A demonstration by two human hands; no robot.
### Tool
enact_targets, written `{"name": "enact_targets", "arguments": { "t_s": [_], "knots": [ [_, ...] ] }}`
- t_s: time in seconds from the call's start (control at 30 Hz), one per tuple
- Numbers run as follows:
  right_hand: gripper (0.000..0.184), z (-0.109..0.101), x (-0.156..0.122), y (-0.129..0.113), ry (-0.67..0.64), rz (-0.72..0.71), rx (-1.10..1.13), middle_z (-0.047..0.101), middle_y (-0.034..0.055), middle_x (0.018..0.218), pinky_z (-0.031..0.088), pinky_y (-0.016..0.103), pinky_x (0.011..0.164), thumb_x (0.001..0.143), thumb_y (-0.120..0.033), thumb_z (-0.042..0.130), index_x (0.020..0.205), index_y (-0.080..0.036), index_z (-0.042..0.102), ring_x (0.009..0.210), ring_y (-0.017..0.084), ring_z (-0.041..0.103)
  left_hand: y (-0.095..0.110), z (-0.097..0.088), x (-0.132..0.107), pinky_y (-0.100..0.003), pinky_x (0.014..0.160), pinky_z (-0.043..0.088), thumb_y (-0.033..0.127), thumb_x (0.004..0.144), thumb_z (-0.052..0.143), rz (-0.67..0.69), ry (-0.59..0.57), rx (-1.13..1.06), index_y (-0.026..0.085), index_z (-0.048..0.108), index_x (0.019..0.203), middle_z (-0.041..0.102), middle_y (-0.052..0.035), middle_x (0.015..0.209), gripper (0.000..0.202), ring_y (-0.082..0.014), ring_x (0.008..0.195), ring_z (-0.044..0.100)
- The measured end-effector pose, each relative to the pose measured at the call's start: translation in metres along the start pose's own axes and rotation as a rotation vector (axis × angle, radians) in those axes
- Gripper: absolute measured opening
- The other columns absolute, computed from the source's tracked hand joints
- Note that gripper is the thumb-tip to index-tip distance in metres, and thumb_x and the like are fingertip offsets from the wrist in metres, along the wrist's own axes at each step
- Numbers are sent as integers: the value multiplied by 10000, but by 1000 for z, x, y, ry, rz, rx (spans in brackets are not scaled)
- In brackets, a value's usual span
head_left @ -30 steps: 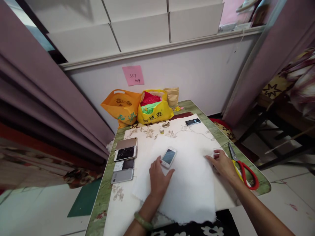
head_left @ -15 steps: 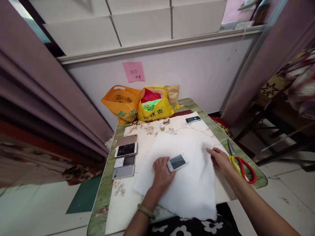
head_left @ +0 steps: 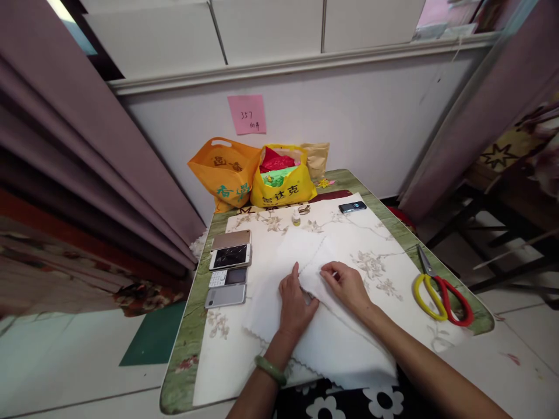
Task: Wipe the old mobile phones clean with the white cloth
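A white cloth [head_left: 332, 343] with a zigzag edge lies on the table, its right side folded over toward the middle. My right hand [head_left: 347, 285] pinches the folded flap near the centre. My left hand [head_left: 294, 299] rests on the cloth beside it, fingers together and pressing down at the fold. The small white phone seen before is hidden, apparently under the folded flap between my hands. A green bangle [head_left: 271, 370] sits on my left wrist.
Several phones [head_left: 229, 267] lie in a column at the left of the floral table cover [head_left: 384, 270]. Yellow and red scissors [head_left: 441, 288] rest at the right edge. A dark phone [head_left: 353, 206], a small bottle [head_left: 296, 217], and orange [head_left: 225, 174] and yellow [head_left: 282, 186] bags stand at the back.
My right hand pulled the cloth's right side leftward over the white phone, covering it. My left hand let go of the phone and now presses on the cloth.
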State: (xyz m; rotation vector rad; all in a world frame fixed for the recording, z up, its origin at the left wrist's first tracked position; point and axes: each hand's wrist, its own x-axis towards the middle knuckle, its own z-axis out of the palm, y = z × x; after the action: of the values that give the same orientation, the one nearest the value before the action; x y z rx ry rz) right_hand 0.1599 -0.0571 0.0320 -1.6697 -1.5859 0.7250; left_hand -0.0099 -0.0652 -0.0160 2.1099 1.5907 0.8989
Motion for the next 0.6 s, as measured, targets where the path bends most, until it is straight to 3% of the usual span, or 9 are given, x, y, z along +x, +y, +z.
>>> {"name": "enact_targets", "arguments": {
  "t_s": [0.23,0.37,0.5,0.6],
  "knots": [
    [120,40,-3,-17,-79,-84,-342,669,-25,879,359,245,593,834,-336,637,944,-290,654,720,139,617,0,2,2,-479,1007,356,290,736,641,12,72,-32,143,203,1465,552,-135,1173,863,-278,1124,505],
    [127,26,7,3,2,-44,-353,662,-33,857,321,240,573,882,-399,594,874,-290,658,721,130,605,3,-2,2,-477,1015,347,272,685,690,1,48,-43,143,223,1454,562,-97,1092,909,-264,1064,511],
    [196,5,18,21,161,121,-452,658,-13,834,292,253,560,900,-434,560,846,-268,649,726,155,592,6,-3,4,-487,1029,325,254,648,720,-20,37,-45,157,259,1432,558,-78,1072,915,-262,1056,497],
    [181,13,10,16,143,56,-459,651,-9,824,312,258,581,907,-394,559,825,-254,638,739,154,587,5,-2,4,-487,1023,327,257,656,716,-16,37,-39,158,269,1424,557,-76,1065,894,-264,1052,496]
  ]
}}
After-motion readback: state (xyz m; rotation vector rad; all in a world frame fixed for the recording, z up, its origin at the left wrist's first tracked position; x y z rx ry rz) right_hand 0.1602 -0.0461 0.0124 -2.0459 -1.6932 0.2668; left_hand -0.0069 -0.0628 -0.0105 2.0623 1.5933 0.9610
